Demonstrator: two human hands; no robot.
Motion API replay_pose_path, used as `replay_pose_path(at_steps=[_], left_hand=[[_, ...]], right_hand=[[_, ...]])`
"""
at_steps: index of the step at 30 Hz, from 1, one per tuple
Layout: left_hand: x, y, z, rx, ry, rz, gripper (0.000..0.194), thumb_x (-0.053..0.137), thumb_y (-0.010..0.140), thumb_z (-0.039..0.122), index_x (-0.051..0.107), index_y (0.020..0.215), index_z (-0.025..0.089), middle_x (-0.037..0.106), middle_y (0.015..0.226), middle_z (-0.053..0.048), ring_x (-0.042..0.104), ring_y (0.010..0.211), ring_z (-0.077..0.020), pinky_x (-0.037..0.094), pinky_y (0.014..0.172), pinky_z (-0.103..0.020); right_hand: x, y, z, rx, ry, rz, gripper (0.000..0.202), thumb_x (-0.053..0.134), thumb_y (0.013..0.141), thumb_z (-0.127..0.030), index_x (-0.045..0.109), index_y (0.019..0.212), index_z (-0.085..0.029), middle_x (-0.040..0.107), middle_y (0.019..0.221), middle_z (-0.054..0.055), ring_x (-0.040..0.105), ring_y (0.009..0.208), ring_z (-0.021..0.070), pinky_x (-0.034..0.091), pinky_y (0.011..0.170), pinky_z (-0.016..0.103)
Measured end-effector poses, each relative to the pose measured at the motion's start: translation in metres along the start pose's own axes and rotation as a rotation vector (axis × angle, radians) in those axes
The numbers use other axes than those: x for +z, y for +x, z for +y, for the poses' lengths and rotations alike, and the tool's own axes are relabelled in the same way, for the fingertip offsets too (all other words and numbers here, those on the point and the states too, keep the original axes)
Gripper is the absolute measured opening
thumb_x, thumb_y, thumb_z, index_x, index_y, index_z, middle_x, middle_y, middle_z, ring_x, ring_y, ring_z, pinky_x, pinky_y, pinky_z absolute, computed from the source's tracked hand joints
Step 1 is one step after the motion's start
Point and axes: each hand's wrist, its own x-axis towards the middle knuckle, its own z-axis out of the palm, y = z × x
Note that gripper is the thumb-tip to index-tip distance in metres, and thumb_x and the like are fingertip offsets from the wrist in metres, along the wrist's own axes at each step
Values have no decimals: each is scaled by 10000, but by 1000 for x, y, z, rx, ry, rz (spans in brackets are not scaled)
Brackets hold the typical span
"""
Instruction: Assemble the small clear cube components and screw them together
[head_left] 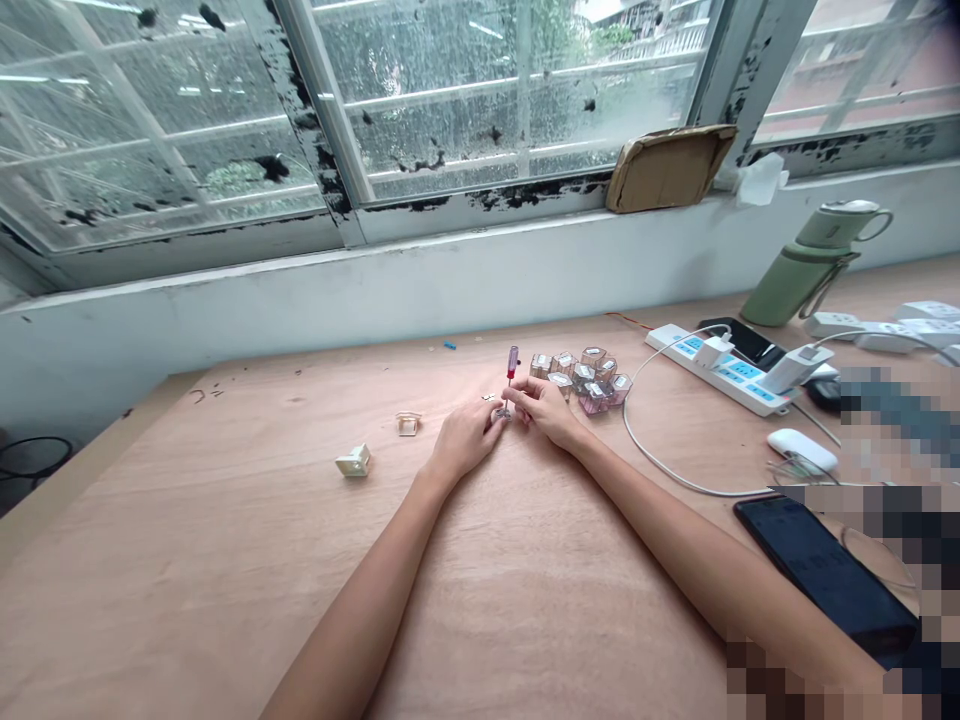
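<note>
A small screwdriver (512, 362) with a clear purple and red handle stands almost upright in front of me, tip down. The fingers of my right hand (547, 410) pinch its thin shaft below the handle. At its tip lies a small shiny piece (503, 414), too small to name. My left hand (469, 432) rests on the table with its fingers closed at that piece, partly hiding it. Left of this hand are a cream plastic housing (354, 461) and a small beige frame-like part (408, 424). Just beyond the fingertips lies a tiny light-coloured bit (489, 397).
Several clear hexagonal boxes (583, 374) with labels stand beside my right hand. Further right are a white power strip (724, 370) with plugs and a cable, a green bottle (799, 275), a white mouse (802, 451) and a black phone (821, 570). A blue bit (450, 346) lies near the wall.
</note>
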Motion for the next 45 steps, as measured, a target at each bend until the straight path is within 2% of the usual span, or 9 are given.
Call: replay_pose_path(at_steps=[10, 16, 18, 22, 27, 34, 37, 39, 45], left_hand=[[-1, 0, 1, -13, -15, -9, 283, 504, 1008, 319, 631, 1242, 223, 716, 968, -62, 663, 891, -220, 486, 823, -311], [-2, 0, 2, -16, -15, -3, 271, 503, 1009, 318, 642, 1222, 223, 715, 976, -61, 665, 889, -216, 484, 817, -304], [-2, 0, 2, -12, -17, -3, 274, 503, 1009, 318, 640, 1227, 222, 715, 981, -60, 664, 892, -215, 483, 822, -302], [-1, 0, 1, -9, -20, -4, 300, 514, 1007, 319, 628, 1267, 221, 718, 989, -62, 664, 894, -215, 480, 821, -303], [-1, 0, 1, -17, -13, -3, 309, 507, 1010, 330, 628, 1278, 235, 721, 992, -60, 664, 890, -216, 477, 790, -303], [-2, 0, 2, -19, -19, -2, 303, 508, 1007, 321, 639, 1265, 231, 723, 987, -61, 665, 889, -214, 475, 801, -301], [-2, 0, 2, -10, -13, 0, 293, 499, 1012, 318, 644, 1252, 232, 722, 992, -59, 662, 883, -209, 469, 789, -293], [-2, -1, 2, -6, -3, 4, 267, 496, 1015, 322, 656, 1207, 229, 720, 991, -58, 660, 876, -208, 463, 773, -290], [-2, 0, 2, -8, 10, 2, 244, 505, 1012, 330, 658, 1171, 228, 724, 997, -58, 657, 890, -213, 462, 783, -299]], right_hand=[[2, -1, -6, 10, -18, -21, 405, 735, 799, -592, 675, 835, -193, 548, 577, -32, 457, 493, 115, 350, 486, 262], [1, -2, -5, 1, 4, -21, 323, 732, 837, -502, 671, 864, -186, 554, 595, -37, 461, 495, 105, 363, 497, 253], [1, -3, -6, 2, 16, -12, 307, 722, 842, -483, 668, 874, -182, 602, 666, -18, 468, 499, 98, 371, 494, 252], [2, -3, -8, 8, 40, 10, 308, 703, 831, -447, 661, 989, -186, 682, 853, 17, 463, 487, 81, 372, 466, 252], [3, -3, -11, 0, 37, 34, 361, 686, 814, -370, 605, 1120, -197, 677, 800, -12, 445, 452, 79, 353, 450, 246], [2, -4, -12, 19, 68, 20, 283, 697, 793, -388, 538, 968, -234, 671, 738, -29, 454, 452, 97, 357, 445, 249], [3, -5, -13, 19, 100, 28, 304, 707, 801, -447, 501, 896, -246, 658, 701, -32, 452, 450, 101, 361, 448, 251], [3, -6, -14, 27, 100, 40, 354, 672, 833, -551, 502, 870, -243, 659, 672, -24, 406, 413, 95, 334, 422, 254], [3, -5, -19, 157, 179, 84, 702, 405, 824, -887, 573, 973, -222, 650, 563, 1, 277, 331, 88, 303, 385, 268]])
